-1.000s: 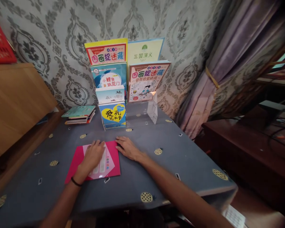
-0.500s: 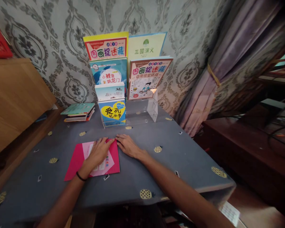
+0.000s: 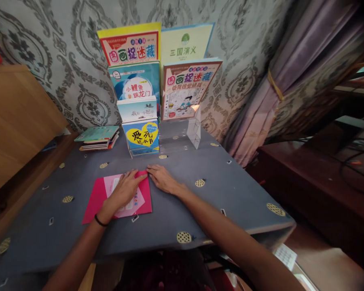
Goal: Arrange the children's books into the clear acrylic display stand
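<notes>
A pink book (image 3: 94,205) with a paler pink panel and small print lies closed on the cloth-covered table (image 3: 176,210). Across its upper middle rests my left hand (image 3: 125,190), palm down, fingers stretched out and thumb pointing at the top right corner. My right hand (image 3: 162,179) lies on the cloth just right of the book, its fingertips at that same corner. Its fingers are extended, and nothing shows in its grasp. Behind both hands a clear stepped stand (image 3: 194,135) holds upright books, among them a blue one with a yellow heart (image 3: 142,136).
A small stack of books (image 3: 98,137) lies left of the stand. Further left is a wooden cabinet (image 3: 18,117). Patterned wallpaper (image 3: 91,44) rises behind, a tied purple curtain (image 3: 261,105) hangs at the right, and dark red furniture (image 3: 306,178) stands beyond the table edge.
The camera view has shifted slightly, so the stand and its books appear higher and a little larger. Both hands keep nearly the same place at the pink book.
</notes>
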Action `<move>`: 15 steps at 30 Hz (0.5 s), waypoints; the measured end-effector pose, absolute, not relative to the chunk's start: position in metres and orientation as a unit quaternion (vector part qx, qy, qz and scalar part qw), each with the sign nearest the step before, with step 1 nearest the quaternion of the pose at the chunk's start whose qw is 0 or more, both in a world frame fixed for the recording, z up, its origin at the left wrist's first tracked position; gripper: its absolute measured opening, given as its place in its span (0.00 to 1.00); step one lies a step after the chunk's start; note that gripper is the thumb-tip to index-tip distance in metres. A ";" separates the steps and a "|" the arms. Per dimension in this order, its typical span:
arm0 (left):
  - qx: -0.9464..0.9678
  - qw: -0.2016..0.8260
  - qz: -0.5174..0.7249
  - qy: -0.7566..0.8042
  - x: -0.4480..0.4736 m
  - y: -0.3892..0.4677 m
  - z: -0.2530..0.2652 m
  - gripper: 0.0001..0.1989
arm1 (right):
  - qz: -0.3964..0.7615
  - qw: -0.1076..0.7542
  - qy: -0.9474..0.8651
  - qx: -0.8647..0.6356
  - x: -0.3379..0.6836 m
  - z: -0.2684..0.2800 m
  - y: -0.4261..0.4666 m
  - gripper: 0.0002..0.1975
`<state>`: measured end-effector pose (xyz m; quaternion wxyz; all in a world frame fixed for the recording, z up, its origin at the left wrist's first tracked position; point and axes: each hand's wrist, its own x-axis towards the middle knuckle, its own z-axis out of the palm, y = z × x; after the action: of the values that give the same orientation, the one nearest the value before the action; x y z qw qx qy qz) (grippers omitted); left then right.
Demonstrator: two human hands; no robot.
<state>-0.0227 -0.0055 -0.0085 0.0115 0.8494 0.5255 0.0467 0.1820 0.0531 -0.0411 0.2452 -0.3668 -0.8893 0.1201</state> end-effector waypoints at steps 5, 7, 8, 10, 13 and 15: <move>0.869 0.030 0.056 0.490 -0.030 -0.024 -0.014 0.34 | 0.123 0.227 -0.894 -0.366 0.182 -0.036 0.051 0.17; 0.873 0.029 0.063 0.483 -0.030 -0.034 -0.012 0.32 | 0.121 0.223 -0.895 -0.367 0.182 -0.036 0.051 0.17; 0.875 0.028 0.065 0.478 -0.029 -0.039 -0.010 0.30 | 0.119 0.224 -0.895 -0.368 0.182 -0.036 0.051 0.18; 0.880 0.030 0.062 0.469 -0.027 -0.050 -0.005 0.24 | 0.116 0.225 -0.894 -0.369 0.182 -0.037 0.051 0.18; 0.885 0.045 0.046 0.461 -0.024 -0.067 0.002 0.20 | 0.115 0.220 -0.893 -0.375 0.182 -0.038 0.051 0.17; 0.882 0.053 0.044 0.465 -0.024 -0.076 0.003 0.21 | 0.117 0.217 -0.893 -0.376 0.182 -0.038 0.051 0.17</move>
<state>-0.0244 -0.0763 0.0032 0.0535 0.8824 0.4654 0.0437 0.1815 0.0507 -0.0381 0.2170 -0.3759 -0.8932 0.1172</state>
